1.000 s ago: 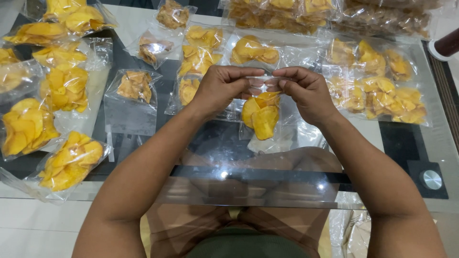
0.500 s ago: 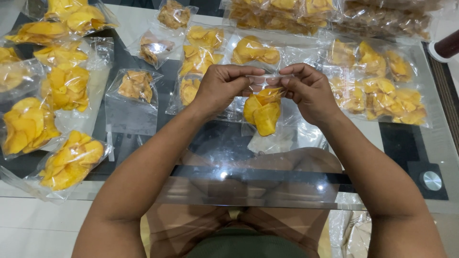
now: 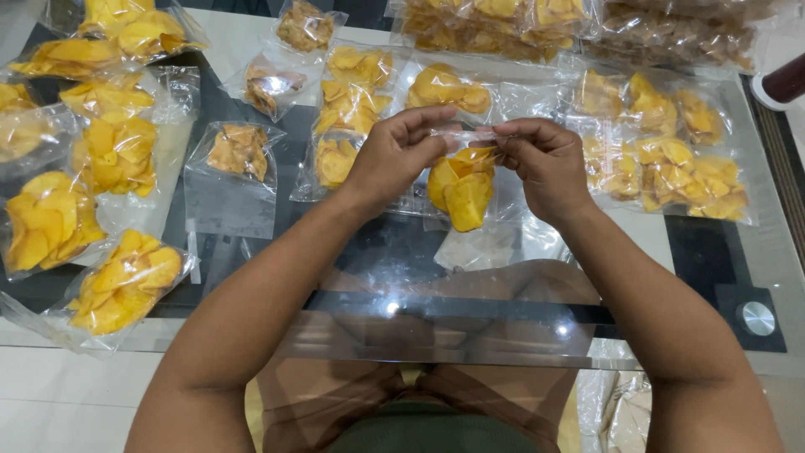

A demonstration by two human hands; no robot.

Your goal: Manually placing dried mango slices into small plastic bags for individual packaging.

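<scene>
A small clear plastic bag of yellow chips [image 3: 463,189] hangs just above the glass table [image 3: 470,323], held by its top edge between both hands. My left hand [image 3: 392,155] pinches the left end of the bag's mouth with thumb and fingers. On the other end, my right hand [image 3: 545,164] pinches the same strip of plastic. The chips have slumped to the bottom of the bag. Under it lie empty clear bags [image 3: 490,243].
Filled chip bags cover the table: several at the left [image 3: 117,155], a row behind the hands [image 3: 352,92], more at the right [image 3: 662,155] and a stack at the back [image 3: 537,21]. A dark cylinder [image 3: 784,80] stands at the far right; a round metal fitting [image 3: 757,315] sits near the front corner.
Both hands have lifted the bag slightly and moved it a little away from me; the fingers have shifted along the bag's mouth and the left fingers have spread somewhat.
</scene>
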